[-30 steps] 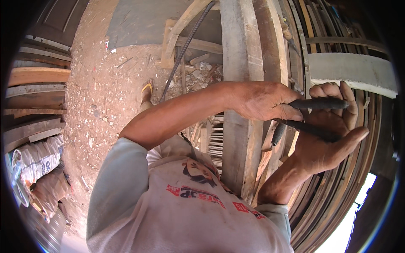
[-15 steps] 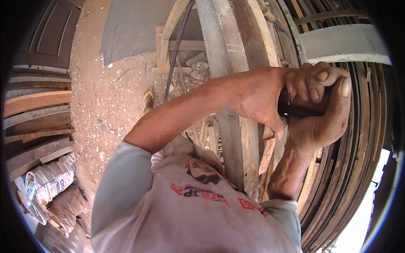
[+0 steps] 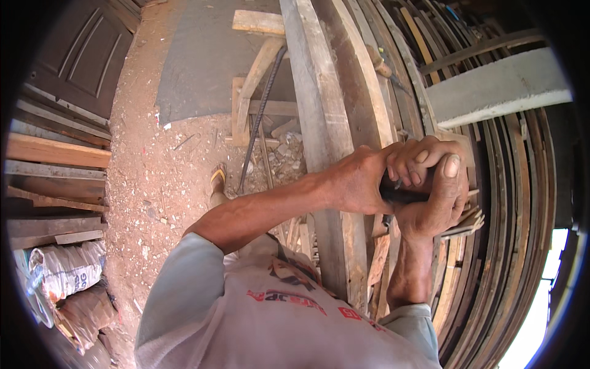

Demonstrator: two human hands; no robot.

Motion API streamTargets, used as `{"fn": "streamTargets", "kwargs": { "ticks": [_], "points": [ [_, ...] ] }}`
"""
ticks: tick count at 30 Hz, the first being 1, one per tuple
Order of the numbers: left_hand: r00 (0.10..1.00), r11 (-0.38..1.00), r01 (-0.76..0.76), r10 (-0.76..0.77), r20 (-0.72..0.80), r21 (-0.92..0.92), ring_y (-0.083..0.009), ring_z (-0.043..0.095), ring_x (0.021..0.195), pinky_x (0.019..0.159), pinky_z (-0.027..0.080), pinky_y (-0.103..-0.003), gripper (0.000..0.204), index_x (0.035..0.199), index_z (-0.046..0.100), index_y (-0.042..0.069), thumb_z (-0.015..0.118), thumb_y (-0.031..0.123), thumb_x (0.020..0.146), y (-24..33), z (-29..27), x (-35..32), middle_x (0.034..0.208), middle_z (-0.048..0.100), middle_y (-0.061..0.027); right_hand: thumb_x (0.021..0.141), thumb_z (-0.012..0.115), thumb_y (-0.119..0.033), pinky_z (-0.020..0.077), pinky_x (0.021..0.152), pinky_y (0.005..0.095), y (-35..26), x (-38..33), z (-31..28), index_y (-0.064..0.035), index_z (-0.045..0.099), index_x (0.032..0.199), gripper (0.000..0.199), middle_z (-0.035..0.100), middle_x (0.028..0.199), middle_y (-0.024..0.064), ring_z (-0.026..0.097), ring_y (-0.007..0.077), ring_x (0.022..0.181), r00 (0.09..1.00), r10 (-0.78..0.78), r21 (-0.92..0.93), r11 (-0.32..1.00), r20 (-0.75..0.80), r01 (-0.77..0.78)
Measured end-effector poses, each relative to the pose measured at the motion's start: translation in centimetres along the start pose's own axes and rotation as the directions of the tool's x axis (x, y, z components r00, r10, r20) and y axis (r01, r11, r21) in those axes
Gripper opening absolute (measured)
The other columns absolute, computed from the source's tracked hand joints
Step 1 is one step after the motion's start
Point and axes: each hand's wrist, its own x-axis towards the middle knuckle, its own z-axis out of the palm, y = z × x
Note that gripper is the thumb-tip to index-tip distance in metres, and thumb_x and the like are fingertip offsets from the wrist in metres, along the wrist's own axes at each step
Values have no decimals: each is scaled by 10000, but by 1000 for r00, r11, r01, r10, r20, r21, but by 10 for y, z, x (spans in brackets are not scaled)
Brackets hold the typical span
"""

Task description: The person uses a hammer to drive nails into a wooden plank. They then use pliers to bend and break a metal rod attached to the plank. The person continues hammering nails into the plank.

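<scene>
My left hand (image 3: 364, 179) reaches across from the left, and my right hand (image 3: 430, 209) meets it with the thumb pointing up. Both are closed around a black object (image 3: 402, 195), mostly covered by the fingers. Only a dark part between the palms shows, so I cannot tell its kind. The hands are above the right side of long, rough wooden beams (image 3: 335, 132) running away from me. Under the wrists, reddish wood pieces (image 3: 379, 255) are partly visible.
A ridged metal bar (image 3: 261, 111) leans beside a small wooden frame (image 3: 241, 114). Stacked timber stands on the left (image 3: 58, 150) and right (image 3: 522, 184), with a pale slab (image 3: 498, 80) at the far right. Filled sacks (image 3: 74, 270) lie low on the left. A brown door (image 3: 80, 49) stands far left.
The view has shifted, and my joined hands now appear lower and farther left. Both remain closed around the black object. More of the beams' far part shows.
</scene>
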Motion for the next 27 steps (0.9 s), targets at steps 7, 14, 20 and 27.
{"fn": "streamTargets", "kwargs": {
  "ticks": [7, 14, 20, 27],
  "points": [
    [984, 987, -59, 32, 178, 151, -315, 736, 730, 677, 600, -391, 465, 1030, 602, 9, 879, 182, 698, 11, -7, -22, 813, 700, -134, 1111, 459, -286, 416, 630, 331, -7, -46, 3, -27, 524, 943, 316, 423, 685, 30, 424, 150, 629, 960, -192, 145, 976, 206, 164],
    [833, 934, 295, -354, 425, 201, -238, 708, 1035, 902, 568, -371, 564, 1228, 590, 24, 879, 243, 796, 38, -31, 33, 1047, 732, -146, 1138, 372, -408, 447, 574, 279, -13, 6, -5, 41, 575, 964, 522, 583, 703, 77, 546, 139, 602, 989, -28, -300, 954, -143, -17],
    [832, 851, 489, -391, 395, -189, -173, 667, 1102, 968, 523, -341, 479, 1214, 697, 19, 709, 432, 974, 0, -35, 13, 1100, 739, -95, 1112, 331, -559, 537, 608, 263, -2, 17, -13, 141, 555, 1238, 746, 733, 946, 187, 734, 221, 834, 961, -20, -393, 915, -275, -93],
    [886, 792, 454, -355, 297, -407, -281, 715, 1104, 962, 609, -420, 402, 1343, 579, -46, 539, 265, 1093, 11, -42, 9, 1110, 721, -196, 1111, 304, -561, 477, 461, 192, -11, 6, -16, 149, 542, 1277, 767, 740, 1044, 259, 777, 250, 905, 913, -48, -458, 875, -405, -158]
  ]
}}
